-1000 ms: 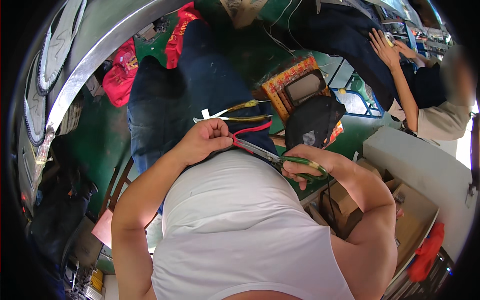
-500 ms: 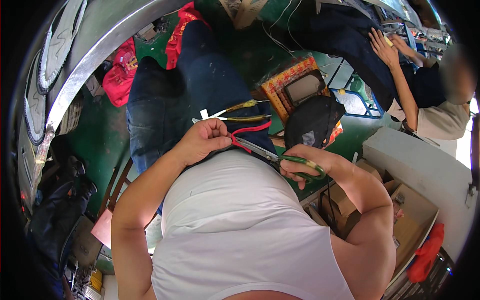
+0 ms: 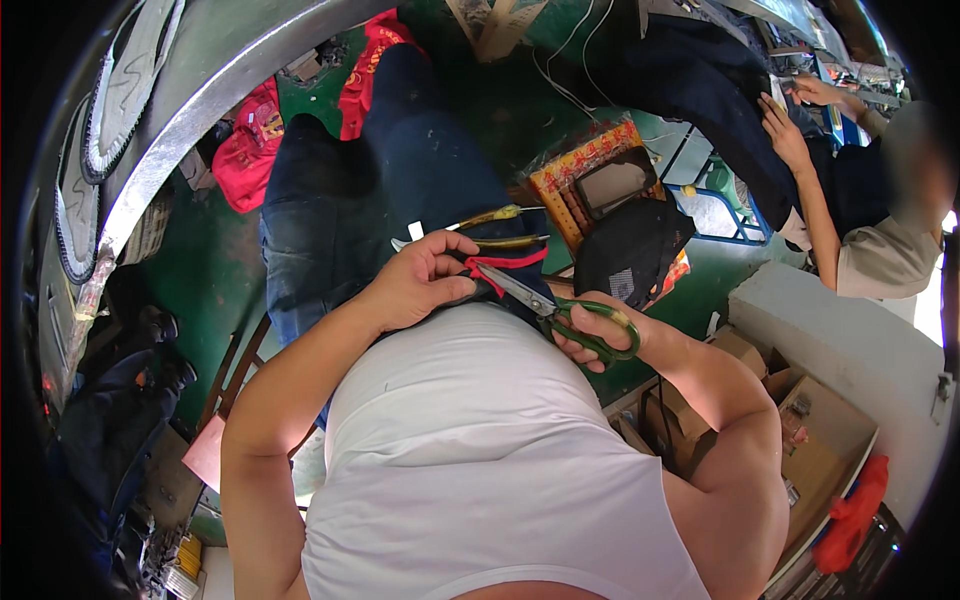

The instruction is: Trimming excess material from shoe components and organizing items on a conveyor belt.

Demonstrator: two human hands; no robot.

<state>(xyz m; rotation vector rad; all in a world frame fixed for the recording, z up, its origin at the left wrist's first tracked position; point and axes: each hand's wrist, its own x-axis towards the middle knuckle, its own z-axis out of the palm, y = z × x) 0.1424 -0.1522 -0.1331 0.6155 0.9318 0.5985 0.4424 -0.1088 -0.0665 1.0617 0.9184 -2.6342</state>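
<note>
My left hand (image 3: pixel 425 285) is closed in a pinch on a red strip (image 3: pixel 515 262), which runs along dark material just above my white shirt. Scissors (image 3: pixel 520 290) with green handles are gripped in my right hand (image 3: pixel 600 325), thumb and fingers around the handles. Their blades point left, and the tips lie at the red strip beside my left fingertips. Whether the blades have material between them I cannot tell. Across my dark blue trousers (image 3: pixel 430 150), just beyond the strip, lie two slim tools with yellowish-brown handles, one of them a handled tool (image 3: pixel 485 217).
A black cap (image 3: pixel 630 245) and a dark tray-like object (image 3: pixel 615 185) rest on a patterned red-and-yellow box to the right. Cardboard boxes (image 3: pixel 740 355) stand by my right elbow. A metal table edge (image 3: pixel 190 120) curves at left. A co-worker's hand (image 3: pixel 785 135) touches dark cloth.
The scissors' handles have spread wider, and the blades have shifted slightly up along the red strip. My left hand stays pinched there. The co-worker's hands have moved apart.
</note>
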